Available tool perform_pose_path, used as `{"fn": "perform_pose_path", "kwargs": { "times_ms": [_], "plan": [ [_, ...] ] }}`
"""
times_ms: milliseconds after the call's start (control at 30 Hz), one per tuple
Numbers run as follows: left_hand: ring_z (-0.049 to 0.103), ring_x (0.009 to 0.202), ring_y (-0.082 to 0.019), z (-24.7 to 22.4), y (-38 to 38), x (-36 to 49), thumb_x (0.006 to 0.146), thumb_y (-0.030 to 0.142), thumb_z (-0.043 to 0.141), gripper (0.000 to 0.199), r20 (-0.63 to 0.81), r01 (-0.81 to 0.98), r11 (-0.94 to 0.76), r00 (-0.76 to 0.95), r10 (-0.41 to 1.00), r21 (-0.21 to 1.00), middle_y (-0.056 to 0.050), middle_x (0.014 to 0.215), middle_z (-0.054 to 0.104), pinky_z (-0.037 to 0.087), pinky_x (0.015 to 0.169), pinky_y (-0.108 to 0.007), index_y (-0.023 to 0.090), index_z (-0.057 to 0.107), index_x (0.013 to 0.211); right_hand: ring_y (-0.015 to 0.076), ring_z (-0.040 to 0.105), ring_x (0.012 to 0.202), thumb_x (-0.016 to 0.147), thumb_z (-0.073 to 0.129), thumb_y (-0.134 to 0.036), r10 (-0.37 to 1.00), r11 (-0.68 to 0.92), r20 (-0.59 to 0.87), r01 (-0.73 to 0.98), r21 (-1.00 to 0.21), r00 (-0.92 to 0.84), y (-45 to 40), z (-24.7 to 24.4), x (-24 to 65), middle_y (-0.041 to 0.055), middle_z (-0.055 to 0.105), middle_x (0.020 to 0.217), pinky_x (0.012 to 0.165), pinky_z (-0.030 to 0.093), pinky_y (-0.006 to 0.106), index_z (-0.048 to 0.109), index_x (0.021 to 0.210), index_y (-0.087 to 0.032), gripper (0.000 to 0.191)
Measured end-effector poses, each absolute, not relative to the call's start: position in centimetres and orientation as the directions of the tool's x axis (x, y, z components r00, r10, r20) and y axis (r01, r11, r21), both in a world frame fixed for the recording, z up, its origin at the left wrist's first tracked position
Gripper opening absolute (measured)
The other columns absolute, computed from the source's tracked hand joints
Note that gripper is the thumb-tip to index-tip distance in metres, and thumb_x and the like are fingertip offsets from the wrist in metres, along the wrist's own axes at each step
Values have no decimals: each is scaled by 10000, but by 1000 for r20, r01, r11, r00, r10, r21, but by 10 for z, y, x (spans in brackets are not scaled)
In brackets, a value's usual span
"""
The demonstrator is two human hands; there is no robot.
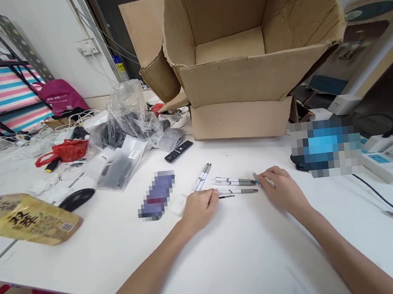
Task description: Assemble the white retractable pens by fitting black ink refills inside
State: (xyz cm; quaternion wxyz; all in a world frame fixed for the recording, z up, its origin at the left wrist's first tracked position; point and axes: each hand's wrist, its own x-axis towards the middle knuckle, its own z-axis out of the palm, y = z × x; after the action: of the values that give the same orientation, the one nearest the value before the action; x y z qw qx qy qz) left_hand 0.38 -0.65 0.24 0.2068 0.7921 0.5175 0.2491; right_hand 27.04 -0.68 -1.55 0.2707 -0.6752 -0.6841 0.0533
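Observation:
My right hand [281,188] is closed around a white pen [257,177], pinched between thumb and fingers, with a teal bit at its end. My left hand [200,207] rests on the table with its fingers curled. What they hold, if anything, is hidden. Between the hands lie several white pens with grey grips [233,181], side by side and pointing right. The nearest pen [238,191] reaches to my left thumb, and a short dark strip shows just below it. Beyond my left hand, two more pens [202,176] lie slanted together.
A white case [179,205] and a blurred purple item [157,195] lie left of my left hand. Behind are a black remote [178,151], plastic bags [124,161] and a large open carton [242,118]. A yellow pouch [32,220] lies left, a power strip [388,164] right.

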Motion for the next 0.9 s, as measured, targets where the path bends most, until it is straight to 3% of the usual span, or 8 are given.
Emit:
{"fn": "perform_pose_path", "kwargs": {
  "times_ms": [167,333,400,467,533,600,733,900],
  "plan": [
    [391,474,-128,4,-6,3,948,374,272,427,186,718,-378,335,924,584,32,488,439,252,535,-271,209,350,562,283,567,929,898,432,-503,946,-101,248,919,-381,207,-7,-16,271,92,646,968,627,416,351,617,955,-216,346],
    [401,480,-131,2,-6,4,949,375,279,432,178,733,-377,338,924,566,29,497,455,251,537,-272,209,368,561,305,561,956,863,474,-353,950,-170,206,943,-286,234,-7,-15,274,113,651,943,614,401,349,589,820,-217,183],
    [392,478,-129,2,-5,4,946,365,288,423,177,744,-373,332,927,554,28,496,455,244,536,-273,207,364,561,287,583,904,849,484,-313,934,-190,221,913,-360,281,-6,-11,274,105,658,903,623,408,343,587,833,-215,144],
    [386,477,-128,1,-5,4,944,356,293,418,176,757,-366,324,930,541,27,496,458,239,535,-274,206,363,560,241,604,802,838,527,-341,929,-138,221,832,-537,297,-7,-4,270,80,665,878,640,426,332,596,893,-214,154],
    [389,478,-127,1,-5,4,944,350,298,421,175,768,-360,317,932,529,25,497,467,235,535,-273,204,365,554,185,599,701,830,580,-412,962,-18,168,667,-745,214,-11,5,263,43,665,865,636,442,306,608,949,-225,224],
    [399,482,-126,1,-4,4,943,346,304,423,174,775,-357,313,934,521,24,499,478,236,534,-270,202,378,552,159,586,660,833,594,-479,994,46,88,491,-870,62,-18,13,252,26,649,853,597,436,283,627,996,-235,296],
    [412,484,-128,2,-4,4,942,341,307,424,168,792,-344,301,939,503,23,500,489,233,528,-266,203,421,557,166,590,726,844,609,-474,996,86,71,330,-940,-59,-34,23,232,31,640,838,622,457,274,652,988,-228,288],
    [434,480,-132,2,-3,4,950,347,290,457,152,815,-327,290,945,478,18,498,501,246,522,-266,205,451,547,171,595,744,820,641,-477,992,109,121,287,-952,24,-38,25,224,35,646,836,622,467,271,661,952,-227,284]
  ]
}}
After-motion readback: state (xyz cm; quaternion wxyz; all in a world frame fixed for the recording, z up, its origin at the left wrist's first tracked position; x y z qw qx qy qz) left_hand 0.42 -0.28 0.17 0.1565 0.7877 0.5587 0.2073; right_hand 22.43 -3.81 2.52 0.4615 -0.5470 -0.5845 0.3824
